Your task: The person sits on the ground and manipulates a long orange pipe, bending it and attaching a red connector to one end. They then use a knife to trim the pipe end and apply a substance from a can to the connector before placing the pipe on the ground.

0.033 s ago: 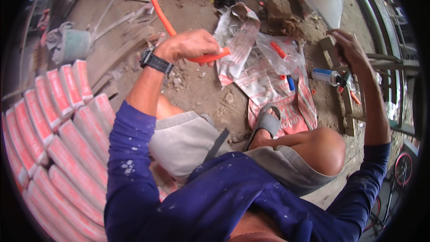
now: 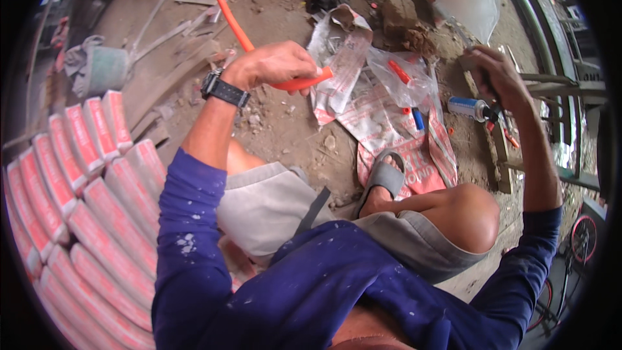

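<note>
My left hand (image 2: 280,66) is closed around an orange plastic pipe (image 2: 228,14). The pipe's cut end pokes out past my fingers on the right, and its length runs up beyond the top edge. Out to the right, my right hand (image 2: 495,78) is raised with its fingers curled in. A thin greyish strip shows beyond its fingers, but I cannot make out what the hand grips. Below that hand lies a blue and white gas canister (image 2: 465,107) with a black torch head (image 2: 492,115), on its side.
Printed sacking (image 2: 379,126) lies by my sandalled foot (image 2: 383,180), with a clear plastic bag (image 2: 414,84), a red piece (image 2: 399,71) and a blue piece (image 2: 418,118). Stacked red and white bags (image 2: 97,220) stand left, behind them a bucket (image 2: 107,67). A wooden frame (image 2: 502,155) is at right.
My right hand has shifted slightly left and down, its fingers more curled. My left hand and the pipe stay nearly still. The background has slid a little to the left.
</note>
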`<state>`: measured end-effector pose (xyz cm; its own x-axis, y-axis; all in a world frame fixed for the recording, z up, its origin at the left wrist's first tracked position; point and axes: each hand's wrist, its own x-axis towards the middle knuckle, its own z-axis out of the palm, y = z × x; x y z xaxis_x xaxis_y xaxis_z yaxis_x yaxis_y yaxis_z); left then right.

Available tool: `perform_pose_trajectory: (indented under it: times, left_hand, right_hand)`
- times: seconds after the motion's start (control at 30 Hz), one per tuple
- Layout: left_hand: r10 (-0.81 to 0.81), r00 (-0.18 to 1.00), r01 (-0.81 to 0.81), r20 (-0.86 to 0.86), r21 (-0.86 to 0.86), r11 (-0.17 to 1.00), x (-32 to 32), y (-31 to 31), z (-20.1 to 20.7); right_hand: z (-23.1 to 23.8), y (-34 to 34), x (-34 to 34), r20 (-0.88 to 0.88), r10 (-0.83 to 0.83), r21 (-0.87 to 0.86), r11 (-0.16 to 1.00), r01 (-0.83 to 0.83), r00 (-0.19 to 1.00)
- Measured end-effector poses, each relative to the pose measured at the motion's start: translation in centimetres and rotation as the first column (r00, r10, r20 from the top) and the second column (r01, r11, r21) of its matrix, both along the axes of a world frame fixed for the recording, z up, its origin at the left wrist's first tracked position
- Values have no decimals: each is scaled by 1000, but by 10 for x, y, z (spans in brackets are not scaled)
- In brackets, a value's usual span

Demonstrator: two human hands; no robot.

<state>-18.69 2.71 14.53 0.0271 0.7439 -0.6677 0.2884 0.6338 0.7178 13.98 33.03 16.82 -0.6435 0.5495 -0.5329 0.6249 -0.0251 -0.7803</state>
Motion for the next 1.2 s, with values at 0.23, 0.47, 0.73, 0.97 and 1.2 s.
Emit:
perform_pose_trajectory:
  times: [0.23, 0.47, 0.73, 0.97, 1.2]
  left_hand:
    - [-6, 997, -1, 78, 90, 996, 1, 2, -3]
    - [6, 999, 3, -44, 200, 980, 4, 18, -13]
    - [121, 914, 62, -387, 428, 901, 11, -14, -4]
    - [195, 893, -12, -406, 412, 911, 5, -30, -23]
    - [154, 943, -34, -296, 374, 927, 2, -14, -50]
  right_hand:
    - [26, -79, -7, -7, 46, -106, 993, -47, 999]
    - [42, -131, -80, -166, -27, -144, 990, 3, 986]
    - [7, -146, -136, -258, -155, -289, 954, 76, 954]
    - [-40, -202, -157, -444, -413, -431, 876, 214, 795]
    - [-71, -273, -102, -244, -559, -429, 795, 429, 793]
